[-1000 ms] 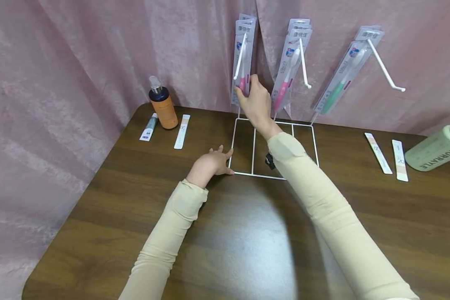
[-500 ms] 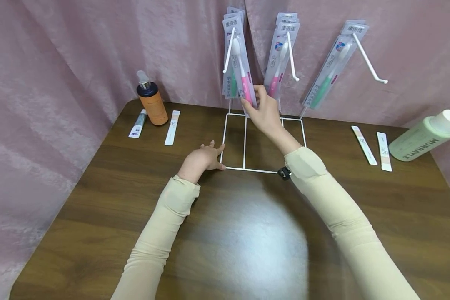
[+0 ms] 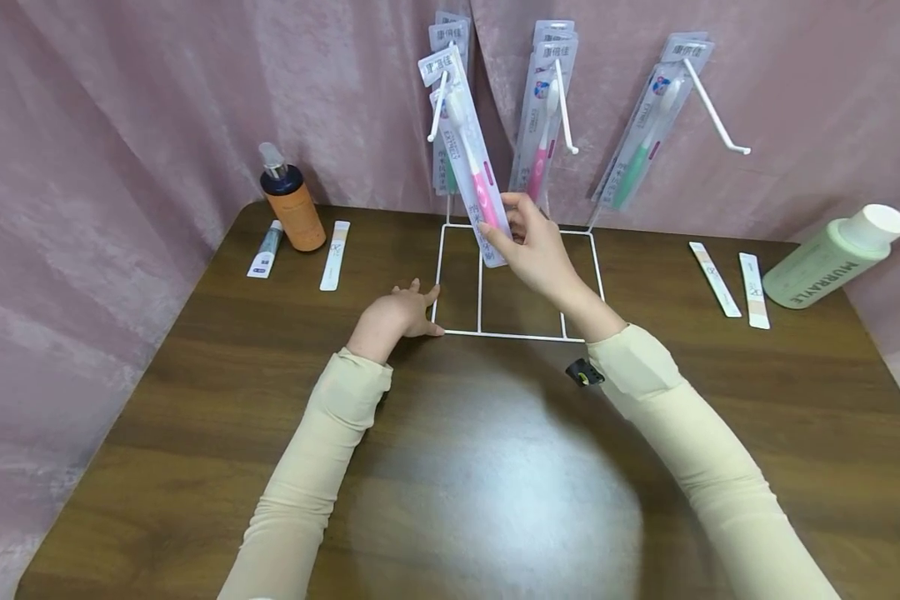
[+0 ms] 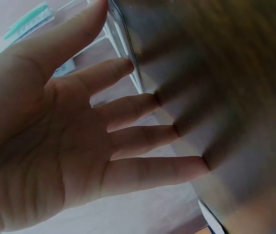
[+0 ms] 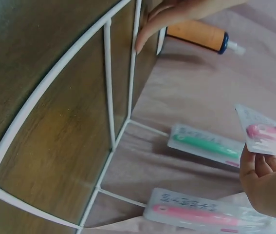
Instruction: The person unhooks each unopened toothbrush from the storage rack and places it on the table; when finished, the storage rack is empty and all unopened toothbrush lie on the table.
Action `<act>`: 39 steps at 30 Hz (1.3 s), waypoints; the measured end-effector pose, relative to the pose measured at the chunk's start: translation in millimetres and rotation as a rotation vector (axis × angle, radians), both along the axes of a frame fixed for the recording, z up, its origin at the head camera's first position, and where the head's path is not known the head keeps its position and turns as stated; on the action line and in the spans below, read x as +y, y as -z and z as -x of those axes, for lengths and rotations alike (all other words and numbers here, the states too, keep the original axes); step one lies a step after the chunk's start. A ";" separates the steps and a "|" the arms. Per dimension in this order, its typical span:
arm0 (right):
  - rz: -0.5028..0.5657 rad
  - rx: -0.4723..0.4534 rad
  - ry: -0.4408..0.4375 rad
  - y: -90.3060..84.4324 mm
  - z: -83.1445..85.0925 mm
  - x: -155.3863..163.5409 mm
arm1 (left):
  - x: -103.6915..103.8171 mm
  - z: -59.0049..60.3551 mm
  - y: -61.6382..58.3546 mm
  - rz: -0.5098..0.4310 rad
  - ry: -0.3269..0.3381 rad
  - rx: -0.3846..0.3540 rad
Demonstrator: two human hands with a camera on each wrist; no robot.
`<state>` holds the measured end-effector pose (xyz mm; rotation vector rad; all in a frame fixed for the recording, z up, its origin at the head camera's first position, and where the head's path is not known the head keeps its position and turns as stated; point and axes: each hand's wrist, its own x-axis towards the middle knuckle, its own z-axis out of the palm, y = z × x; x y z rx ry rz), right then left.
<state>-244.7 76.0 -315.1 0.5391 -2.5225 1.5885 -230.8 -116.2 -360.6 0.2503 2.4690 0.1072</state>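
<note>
In the head view, my right hand [image 3: 540, 250] pinches the lower end of a packaged pink toothbrush [image 3: 463, 146] between thumb and fingers. The pack slants, its top at the left prong [image 3: 437, 112] of a white wire display rack [image 3: 513, 337]. Behind it hangs a packaged green toothbrush [image 3: 450, 173], seen also as a green toothbrush [image 5: 206, 145] in the right wrist view. My left hand [image 3: 393, 319] rests by the rack base's front left corner. In the left wrist view, the left hand's fingers [image 4: 142, 170] are straight and spread, tips on the tabletop.
More packaged toothbrushes hang on the middle prong [image 3: 565, 108] and right prong [image 3: 712, 107]. An orange spray bottle [image 3: 296, 212], a small tube [image 3: 265, 250] and a white strip [image 3: 335, 257] lie left. Two strips [image 3: 715, 279] and a green bottle [image 3: 828, 262] are at right.
My right hand has taken hold of the front pink toothbrush pack and drawn it forward along the left prong, uncovering the green one. The left hand keeps its place at the rack corner.
</note>
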 end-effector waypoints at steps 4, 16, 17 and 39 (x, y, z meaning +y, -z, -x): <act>0.024 0.000 -0.038 -4.1 -13.1 1.1 | -1.8 0.6 -1.7 0.011 0.000 -0.005; 0.019 -0.073 -0.130 -17.7 -54.5 9.9 | -2.8 -1.2 -2.9 0.012 0.004 -0.021; 0.019 -0.081 -0.138 -18.9 -57.3 10.8 | -2.4 -1.0 -3.0 0.012 0.005 -0.021; 0.086 -0.173 -0.322 -38.2 -114.9 4.7 | -0.3 0.2 -6.1 -0.023 0.011 -0.003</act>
